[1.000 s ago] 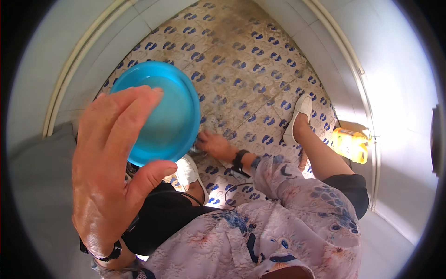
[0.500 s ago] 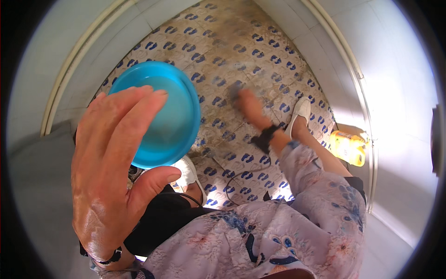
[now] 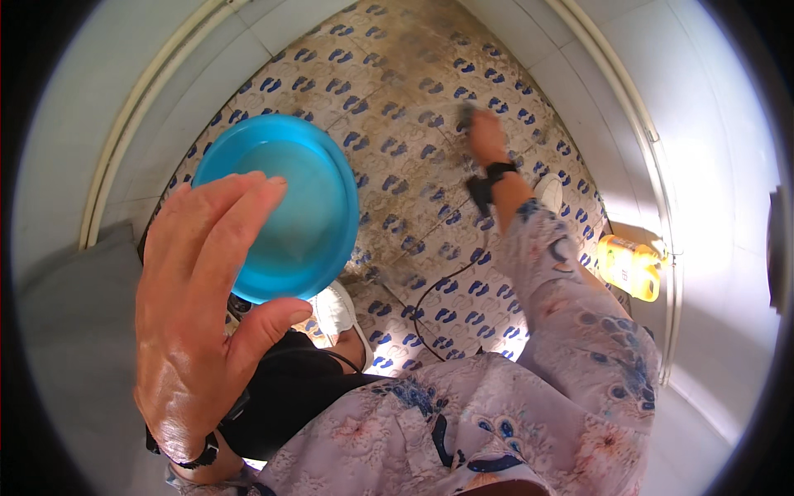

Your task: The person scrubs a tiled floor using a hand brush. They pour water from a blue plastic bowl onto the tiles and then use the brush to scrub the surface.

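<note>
While a grey surface (image 3: 74,289) lies at the far left, below a cream pipe (image 3: 136,136) along the wall, my left hand (image 3: 192,318) is raised near it, released: fingers loosely bent, thumb apart, nothing held. A dark band (image 3: 198,453) circles that wrist. Partly hidden behind the fingers is a round blue basin (image 3: 346,178), upright, containing pale, cloudy liquid. Just beside its near rim I note my left white shoe (image 3: 334,309). To the right of that shoe, a thin dark cable (image 3: 416,317) curves over the floor (image 3: 376,244), which is patterned with blue footprints and stained brown toward the far end. My right hand (image 3: 488,139), low over the floor and well apart from the basin, is closed around a small dark object (image 3: 466,116); blur prevents me from identifying its kind. A black wristband (image 3: 501,171) is fitted behind that hand. Farther right, my other white shoe (image 3: 549,192) is partly covered by my sleeve and forearm. Last, near the right wall, is a yellow bottle (image 3: 628,267), with a handle.
</note>
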Demonstrator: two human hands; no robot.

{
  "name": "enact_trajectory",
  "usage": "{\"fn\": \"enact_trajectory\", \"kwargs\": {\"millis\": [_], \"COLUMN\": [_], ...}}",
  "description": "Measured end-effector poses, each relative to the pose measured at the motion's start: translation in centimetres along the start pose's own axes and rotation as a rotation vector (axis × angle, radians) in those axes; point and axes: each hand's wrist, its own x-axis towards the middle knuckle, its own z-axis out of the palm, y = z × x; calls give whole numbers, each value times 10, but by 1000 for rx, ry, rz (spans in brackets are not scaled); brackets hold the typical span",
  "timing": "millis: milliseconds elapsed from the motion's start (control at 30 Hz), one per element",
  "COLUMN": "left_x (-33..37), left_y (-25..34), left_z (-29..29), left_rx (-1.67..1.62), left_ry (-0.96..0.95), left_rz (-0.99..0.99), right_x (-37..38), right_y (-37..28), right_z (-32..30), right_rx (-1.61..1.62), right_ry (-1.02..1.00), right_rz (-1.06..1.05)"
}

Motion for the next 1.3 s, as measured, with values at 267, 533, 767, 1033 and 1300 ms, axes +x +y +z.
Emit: {"fn": "enact_trajectory", "kwargs": {"millis": [267,533,767,1033,1300], "left_x": [0,2,-3,7,-6], "left_y": [11,15,5,11,15], "left_z": [1,4,2,2,-5], "left_rx": [30,7,31,25,35], "left_ry": [47,47,22,19,40], "left_rz": [118,116,54,87,-5], "right_x": [-85,-166,-65,-101,-152], "right_y": [-7,-124,28,-99,-94], "right_z": [15,-22,3,11,-24], "right_rx": [35,457,-137,209,420], "right_ry": [38,-208,64,-84,-208], "right_rz": [-171,-540,69,-203,-490]}}
